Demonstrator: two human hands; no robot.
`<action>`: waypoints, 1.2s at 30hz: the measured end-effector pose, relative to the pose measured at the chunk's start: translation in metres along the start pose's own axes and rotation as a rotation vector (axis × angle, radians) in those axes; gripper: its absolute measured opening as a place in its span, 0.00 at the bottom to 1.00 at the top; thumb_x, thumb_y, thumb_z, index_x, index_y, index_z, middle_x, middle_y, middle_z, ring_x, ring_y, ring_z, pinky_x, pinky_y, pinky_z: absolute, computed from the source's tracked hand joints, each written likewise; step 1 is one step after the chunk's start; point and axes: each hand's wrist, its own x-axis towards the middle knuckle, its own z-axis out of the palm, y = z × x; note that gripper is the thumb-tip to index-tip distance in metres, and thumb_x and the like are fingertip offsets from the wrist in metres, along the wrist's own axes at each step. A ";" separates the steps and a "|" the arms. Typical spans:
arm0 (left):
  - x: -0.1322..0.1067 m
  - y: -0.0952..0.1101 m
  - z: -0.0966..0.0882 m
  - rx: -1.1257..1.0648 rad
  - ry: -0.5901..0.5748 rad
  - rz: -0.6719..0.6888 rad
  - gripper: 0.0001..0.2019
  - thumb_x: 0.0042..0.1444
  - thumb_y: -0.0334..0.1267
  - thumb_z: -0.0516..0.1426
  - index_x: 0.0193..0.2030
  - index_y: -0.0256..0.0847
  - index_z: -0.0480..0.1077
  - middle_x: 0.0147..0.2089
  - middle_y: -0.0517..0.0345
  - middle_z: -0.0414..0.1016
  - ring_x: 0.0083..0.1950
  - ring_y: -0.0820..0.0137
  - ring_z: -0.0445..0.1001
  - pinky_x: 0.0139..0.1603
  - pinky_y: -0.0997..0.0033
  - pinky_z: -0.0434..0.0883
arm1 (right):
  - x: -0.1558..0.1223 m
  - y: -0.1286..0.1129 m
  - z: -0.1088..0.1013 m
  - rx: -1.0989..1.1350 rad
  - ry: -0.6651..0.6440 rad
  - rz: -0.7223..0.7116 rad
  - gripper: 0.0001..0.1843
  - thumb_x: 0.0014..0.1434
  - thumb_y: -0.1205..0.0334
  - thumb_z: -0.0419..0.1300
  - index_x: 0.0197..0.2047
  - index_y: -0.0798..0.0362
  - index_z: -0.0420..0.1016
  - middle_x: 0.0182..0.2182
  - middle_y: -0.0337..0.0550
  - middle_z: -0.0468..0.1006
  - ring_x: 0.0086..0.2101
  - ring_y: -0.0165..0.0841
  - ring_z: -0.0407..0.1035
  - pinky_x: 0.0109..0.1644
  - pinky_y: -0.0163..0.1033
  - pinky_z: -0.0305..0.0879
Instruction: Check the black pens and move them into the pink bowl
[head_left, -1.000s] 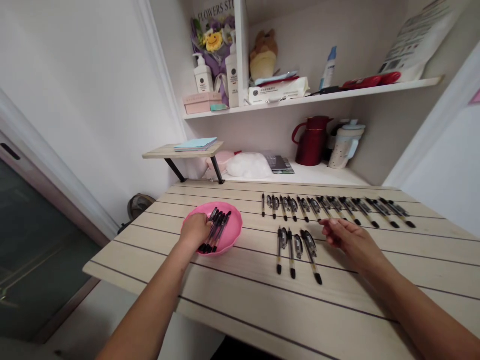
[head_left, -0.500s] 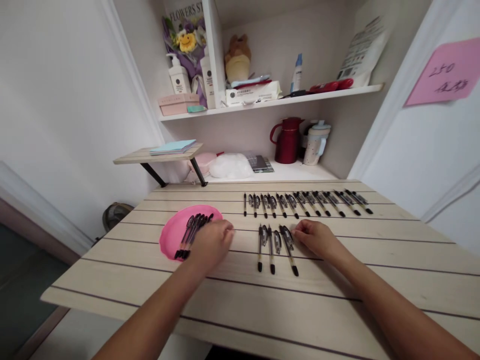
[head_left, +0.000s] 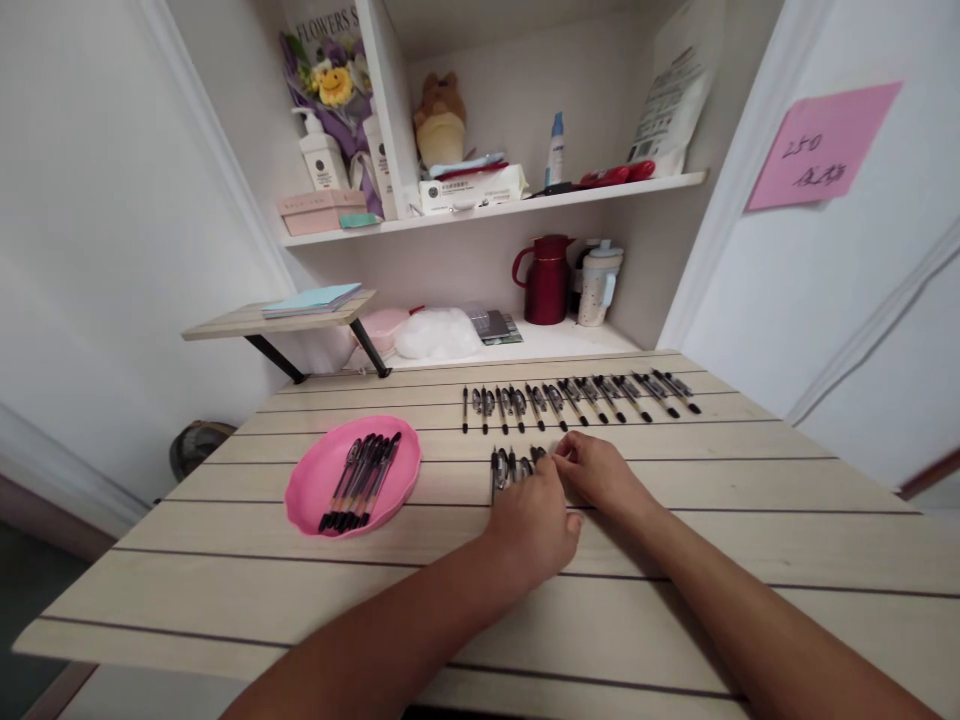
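Left: pink dish (head_left: 306,478) on bench (head_left: 225,580), bunch of pens (head_left: 364,480) inside, seemingly still to be laid out. Middle: short front row (head_left: 493,468), looks part-finished, lower ends hidden. Behind, stretching right: long back row (head_left: 574,403), pens with caps (head_left: 476,400) alongside, apparently done. Left hand (head_left: 534,525) over front row, fingers curled; grip hidden, no telling if pen held. Right hand (head_left: 596,465) close against it, fingertips bunched; hold unclear too.

Black pens (head_left: 364,482) lie bunched aslant in a pink dish (head_left: 309,485). Uncapped pens (head_left: 465,411), caps (head_left: 477,402) beside them, form a long row across the table (head_left: 225,600); a shorter, nearer row (head_left: 493,474) is partly hidden.
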 end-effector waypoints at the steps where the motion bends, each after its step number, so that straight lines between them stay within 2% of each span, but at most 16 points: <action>1: 0.000 0.001 0.001 0.009 -0.003 -0.007 0.24 0.50 0.42 0.52 0.52 0.35 0.54 0.42 0.42 0.72 0.42 0.56 0.72 0.40 0.60 0.67 | 0.000 0.000 -0.001 -0.005 0.008 0.002 0.07 0.49 0.60 0.55 0.25 0.53 0.69 0.23 0.42 0.74 0.25 0.31 0.64 0.28 0.33 0.52; 6: 0.003 0.000 0.008 0.041 -0.019 -0.044 0.21 0.50 0.41 0.51 0.50 0.35 0.55 0.40 0.42 0.72 0.40 0.54 0.72 0.38 0.58 0.67 | 0.001 0.002 -0.005 -0.013 0.029 -0.002 0.08 0.50 0.60 0.54 0.25 0.53 0.70 0.23 0.42 0.74 0.26 0.31 0.65 0.30 0.33 0.52; 11: 0.007 -0.003 0.012 0.019 0.007 -0.037 0.25 0.49 0.37 0.51 0.54 0.35 0.51 0.41 0.42 0.72 0.41 0.56 0.72 0.41 0.59 0.67 | 0.001 0.001 -0.003 0.006 0.006 0.016 0.08 0.48 0.58 0.56 0.25 0.53 0.71 0.22 0.41 0.74 0.25 0.30 0.64 0.30 0.33 0.53; 17: 0.008 -0.002 0.015 -0.021 -0.018 -0.057 0.24 0.49 0.36 0.52 0.53 0.35 0.52 0.42 0.42 0.71 0.43 0.57 0.72 0.42 0.62 0.66 | 0.003 0.003 0.001 -0.006 -0.009 0.018 0.07 0.48 0.59 0.57 0.27 0.53 0.71 0.23 0.41 0.75 0.25 0.30 0.65 0.29 0.33 0.53; 22: 0.008 -0.001 0.015 -0.036 -0.020 -0.028 0.28 0.49 0.34 0.51 0.57 0.34 0.48 0.43 0.40 0.71 0.44 0.57 0.71 0.42 0.62 0.66 | 0.003 0.005 0.000 -0.018 -0.025 0.014 0.08 0.48 0.59 0.57 0.30 0.54 0.71 0.25 0.43 0.76 0.28 0.31 0.67 0.30 0.32 0.53; 28: 0.008 0.003 0.013 -0.057 -0.031 -0.029 0.32 0.49 0.33 0.51 0.61 0.33 0.45 0.45 0.39 0.71 0.45 0.58 0.71 0.43 0.64 0.65 | 0.004 0.006 -0.003 -0.050 -0.036 0.032 0.08 0.48 0.60 0.57 0.31 0.54 0.72 0.28 0.45 0.77 0.30 0.33 0.68 0.30 0.32 0.54; 36: 0.013 0.006 0.014 -0.072 -0.027 0.002 0.32 0.48 0.33 0.51 0.61 0.34 0.46 0.44 0.40 0.72 0.44 0.58 0.71 0.42 0.64 0.66 | 0.006 0.010 -0.014 -0.125 -0.090 0.040 0.09 0.47 0.60 0.57 0.30 0.54 0.75 0.28 0.46 0.77 0.31 0.35 0.69 0.30 0.34 0.55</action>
